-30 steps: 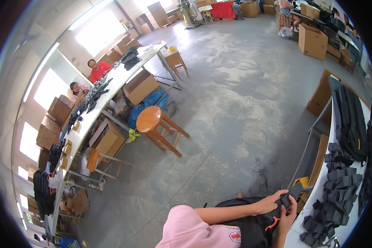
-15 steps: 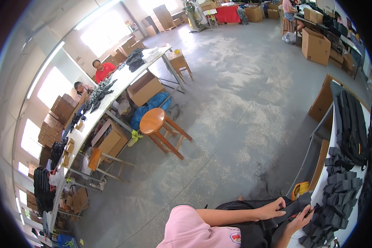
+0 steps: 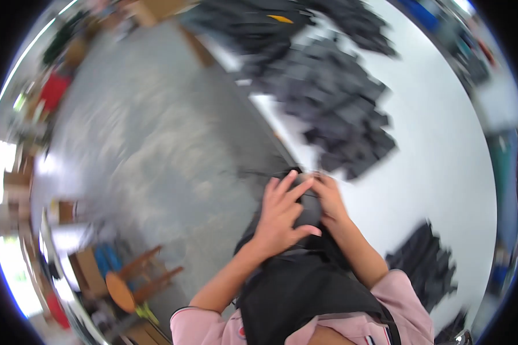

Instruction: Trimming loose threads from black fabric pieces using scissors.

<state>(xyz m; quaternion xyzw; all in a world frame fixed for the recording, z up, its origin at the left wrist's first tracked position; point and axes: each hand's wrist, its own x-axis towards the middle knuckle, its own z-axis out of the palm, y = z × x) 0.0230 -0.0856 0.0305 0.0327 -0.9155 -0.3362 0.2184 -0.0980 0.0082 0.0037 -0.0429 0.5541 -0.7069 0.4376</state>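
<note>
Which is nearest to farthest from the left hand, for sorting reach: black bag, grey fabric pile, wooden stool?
1. Black bag: under the left hand, touching.
2. Grey fabric pile: on the table, up and right.
3. Wooden stool: floor, lower left; ranking against the pile is uncertain.

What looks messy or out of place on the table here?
The dark fabric pieces lie in a loose, sprawling heap on the white table rather than a neat stack, and a smaller pile sits apart near its edge. Both hands, left and right, press on a black bag. The picture is motion-blurred, so finer damage cannot be judged.
</note>
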